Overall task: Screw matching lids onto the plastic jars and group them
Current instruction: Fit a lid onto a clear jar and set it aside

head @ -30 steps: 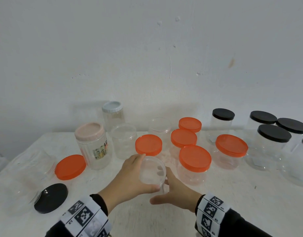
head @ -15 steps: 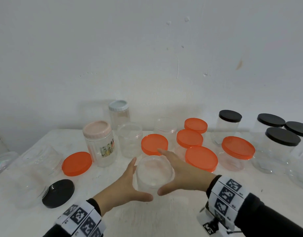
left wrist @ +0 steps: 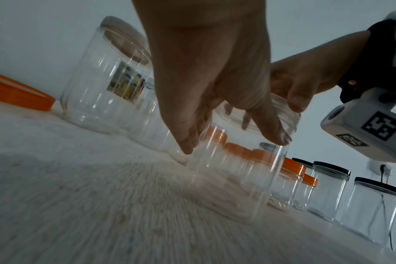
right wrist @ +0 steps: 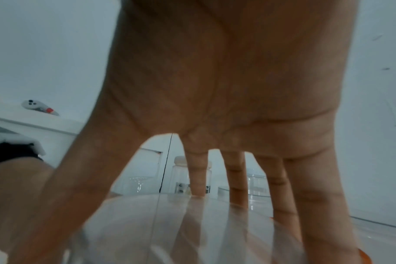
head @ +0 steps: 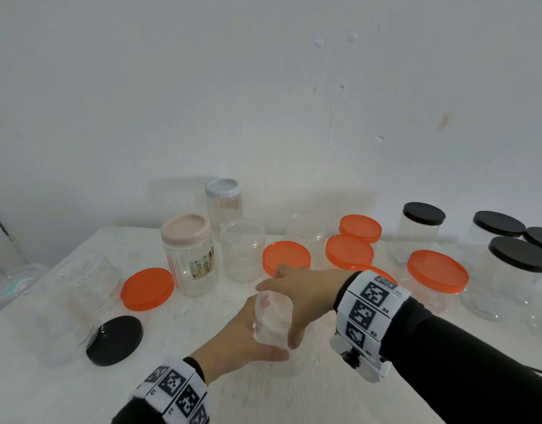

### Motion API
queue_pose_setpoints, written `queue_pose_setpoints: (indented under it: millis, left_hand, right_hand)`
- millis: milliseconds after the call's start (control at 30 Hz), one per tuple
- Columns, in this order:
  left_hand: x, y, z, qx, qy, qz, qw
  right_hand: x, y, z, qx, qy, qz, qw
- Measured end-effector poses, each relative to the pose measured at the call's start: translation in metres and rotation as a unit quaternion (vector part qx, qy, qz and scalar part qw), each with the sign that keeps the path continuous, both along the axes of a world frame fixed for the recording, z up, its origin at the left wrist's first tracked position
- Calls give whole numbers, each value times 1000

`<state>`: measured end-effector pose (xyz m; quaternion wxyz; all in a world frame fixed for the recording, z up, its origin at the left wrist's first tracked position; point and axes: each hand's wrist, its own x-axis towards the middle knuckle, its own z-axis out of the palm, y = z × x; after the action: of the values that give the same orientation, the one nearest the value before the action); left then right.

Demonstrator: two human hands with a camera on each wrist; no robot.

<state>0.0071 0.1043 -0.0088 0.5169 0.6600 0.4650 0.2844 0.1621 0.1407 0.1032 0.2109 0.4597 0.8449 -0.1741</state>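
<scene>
Near the front edge of the white table, a little right of its middle, a small clear jar stands upright between both hands. The left hand holds the jar's side, its fingers curled round the wall on the left and the thumb across the near side. The right hand comes over the top, its fingers spread and curved down round the jar's mouth, gripping it from above; whether a clear lid sits under that palm cannot be told. Behind the hands, toward the middle of the table, stand several jars with orange lids, and one more orange-lidded jar to their right. Toward the right edge is a cluster of jars with black lids. At the back stands a jar with a pale blue lid, before it a labelled jar with a pink lid and an open clear jar. Near the left edge a large clear jar lies tilted, with a loose orange lid and a loose black lid just beside it.
</scene>
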Motion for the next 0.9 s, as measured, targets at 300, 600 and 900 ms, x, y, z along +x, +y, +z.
queue_pose_setpoints:
  millis: [300,600,900]
  left_hand:
    - [-1,-1,-6,-7,-14,34,999]
    - [-1,2,-9,-5,-30,15,999]
    - [-3,3,-9,-9,-16,14,1000]
  right_hand:
    - [0,-1,-14,66,8,-67,996]
    - [1,0,1,-7,22,-22,999]
    - [5,-1,-1,53,-22,-69,996]
